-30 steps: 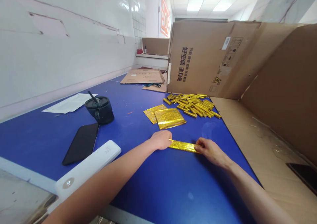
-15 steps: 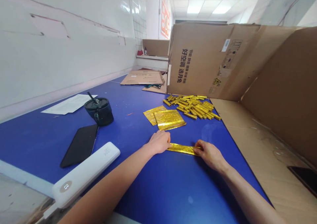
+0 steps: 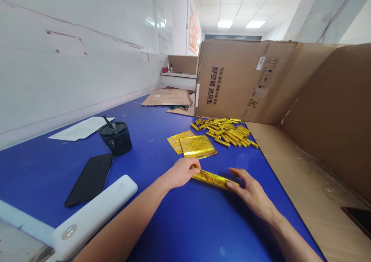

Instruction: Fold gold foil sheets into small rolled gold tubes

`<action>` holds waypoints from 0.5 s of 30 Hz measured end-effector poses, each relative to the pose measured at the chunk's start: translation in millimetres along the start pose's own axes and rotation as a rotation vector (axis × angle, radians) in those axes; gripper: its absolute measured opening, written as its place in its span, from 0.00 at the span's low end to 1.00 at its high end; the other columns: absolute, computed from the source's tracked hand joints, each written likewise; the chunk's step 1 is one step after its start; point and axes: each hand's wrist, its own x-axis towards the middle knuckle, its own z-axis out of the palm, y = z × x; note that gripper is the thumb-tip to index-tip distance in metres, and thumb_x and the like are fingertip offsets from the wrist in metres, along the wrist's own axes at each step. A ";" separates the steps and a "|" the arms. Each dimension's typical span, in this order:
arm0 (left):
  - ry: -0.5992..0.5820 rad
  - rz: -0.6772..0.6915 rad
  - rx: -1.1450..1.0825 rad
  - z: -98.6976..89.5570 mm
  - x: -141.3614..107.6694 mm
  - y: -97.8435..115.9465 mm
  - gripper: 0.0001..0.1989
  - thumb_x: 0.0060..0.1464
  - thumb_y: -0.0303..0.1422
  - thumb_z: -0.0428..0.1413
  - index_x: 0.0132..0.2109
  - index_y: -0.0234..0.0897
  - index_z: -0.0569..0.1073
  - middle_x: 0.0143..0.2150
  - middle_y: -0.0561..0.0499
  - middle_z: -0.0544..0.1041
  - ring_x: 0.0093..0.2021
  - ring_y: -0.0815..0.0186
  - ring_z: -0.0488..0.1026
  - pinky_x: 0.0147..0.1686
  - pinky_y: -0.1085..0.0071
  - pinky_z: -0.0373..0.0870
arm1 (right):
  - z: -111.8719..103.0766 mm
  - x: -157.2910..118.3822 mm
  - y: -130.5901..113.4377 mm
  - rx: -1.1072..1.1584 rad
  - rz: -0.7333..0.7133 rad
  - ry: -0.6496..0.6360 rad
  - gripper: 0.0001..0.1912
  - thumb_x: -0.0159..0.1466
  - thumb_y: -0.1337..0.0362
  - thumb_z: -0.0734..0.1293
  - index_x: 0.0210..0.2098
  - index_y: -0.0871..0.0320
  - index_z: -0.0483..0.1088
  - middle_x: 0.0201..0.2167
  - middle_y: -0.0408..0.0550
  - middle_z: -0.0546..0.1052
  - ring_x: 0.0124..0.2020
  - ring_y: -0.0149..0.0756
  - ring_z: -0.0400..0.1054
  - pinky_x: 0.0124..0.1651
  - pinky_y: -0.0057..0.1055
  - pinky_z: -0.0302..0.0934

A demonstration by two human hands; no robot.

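A narrow folded strip of shiny gold foil paper [image 3: 213, 179] slants across in front of me, just over the blue table. My left hand [image 3: 183, 172] is closed on its left end, thumb and fingers pinching it. At the other end, my right hand [image 3: 251, 190] rests its thumb on the strip while its fingers are spread apart and lifted off. Just beyond my left hand lies a stack of flat gold foil sheets [image 3: 197, 146], overlapping another gold sheet [image 3: 176, 141]. Farther back is a heap of small rolled gold foil tubes [image 3: 232, 133].
On the left are a dark mug [image 3: 118, 140] with a straw, a black phone [image 3: 89, 180], a long white device [image 3: 95, 211] and white papers [image 3: 78, 128]. A big cardboard box [image 3: 234, 84] walls the back and right. Flat cardboard [image 3: 166, 97] lies behind.
My right fingers have opened and lifted from the strip, leaving the thumb on it. The strip's right end has dropped toward me and now looks more crumpled. My left hand keeps its pinch.
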 end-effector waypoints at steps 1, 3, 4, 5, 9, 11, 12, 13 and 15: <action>0.008 0.014 -0.008 -1.2 -0.7 0.6 0.07 0.48 0.27 0.47 0.30 0.37 0.70 0.28 0.56 0.72 0.30 0.69 0.67 0.30 0.76 0.59 | -1.9 -1.0 -2.9 0.044 0.016 -0.076 0.19 0.56 0.53 0.60 0.44 0.57 0.65 0.39 0.49 0.72 0.40 0.40 0.65 0.41 0.33 0.58; 0.028 0.032 -0.013 -2.4 -2.0 1.1 0.08 0.48 0.27 0.47 0.30 0.37 0.70 0.28 0.55 0.71 0.31 0.69 0.67 0.31 0.76 0.59 | -3.5 -2.9 -8.6 0.109 0.070 -0.214 0.16 0.58 0.53 0.57 0.34 0.57 0.69 0.28 0.45 0.73 0.30 0.36 0.66 0.33 0.29 0.59; 0.039 0.037 -0.013 -2.7 -2.6 1.2 0.08 0.48 0.27 0.46 0.30 0.37 0.70 0.28 0.55 0.71 0.31 0.69 0.67 0.31 0.75 0.59 | -3.2 -3.8 -11.0 0.139 0.093 -0.254 0.17 0.59 0.53 0.56 0.30 0.58 0.70 0.23 0.43 0.71 0.26 0.34 0.64 0.28 0.27 0.57; 0.051 0.040 -0.016 -3.0 -3.0 1.1 0.08 0.48 0.27 0.46 0.30 0.37 0.70 0.28 0.55 0.71 0.30 0.69 0.67 0.31 0.75 0.59 | -2.4 -4.6 -13.0 0.176 0.111 -0.281 0.18 0.59 0.53 0.56 0.27 0.58 0.69 0.20 0.41 0.69 0.23 0.32 0.62 0.25 0.26 0.55; 0.109 0.039 -0.075 -4.3 -2.3 -0.5 0.07 0.47 0.27 0.47 0.29 0.37 0.70 0.28 0.56 0.71 0.30 0.69 0.66 0.31 0.75 0.58 | 3.5 -7.3 -16.9 0.402 0.157 -0.369 0.16 0.58 0.53 0.58 0.24 0.59 0.66 0.16 0.38 0.65 0.19 0.28 0.58 0.22 0.24 0.53; 0.159 0.027 -0.179 -3.4 -0.2 -1.5 0.05 0.46 0.27 0.49 0.28 0.36 0.69 0.27 0.55 0.70 0.30 0.69 0.65 0.31 0.74 0.58 | 7.1 -8.6 -18.3 0.489 0.178 -0.376 0.16 0.57 0.53 0.59 0.23 0.59 0.64 0.16 0.38 0.65 0.18 0.27 0.58 0.21 0.24 0.53; 0.209 0.007 -0.277 -2.0 1.1 -1.7 0.04 0.46 0.28 0.50 0.29 0.36 0.69 0.27 0.55 0.70 0.29 0.69 0.65 0.31 0.74 0.58 | 9.0 -9.3 -19.2 0.519 0.185 -0.360 0.16 0.57 0.53 0.59 0.22 0.59 0.63 0.16 0.38 0.65 0.17 0.27 0.58 0.21 0.23 0.53; 0.266 -0.024 -0.416 0.5 2.3 -1.3 0.03 0.46 0.29 0.51 0.30 0.35 0.69 0.27 0.55 0.69 0.29 0.70 0.65 0.30 0.74 0.59 | 11.0 -9.9 -20.4 0.543 0.189 -0.330 0.16 0.57 0.53 0.60 0.22 0.59 0.63 0.15 0.37 0.65 0.17 0.26 0.58 0.20 0.23 0.52; 0.349 -0.106 -0.770 9.0 3.6 1.7 0.09 0.46 0.34 0.52 0.35 0.34 0.67 0.28 0.54 0.68 0.28 0.70 0.65 0.29 0.74 0.60 | 15.0 -10.8 -23.4 0.588 0.198 -0.241 0.16 0.56 0.52 0.60 0.22 0.59 0.63 0.15 0.38 0.65 0.16 0.26 0.58 0.20 0.23 0.52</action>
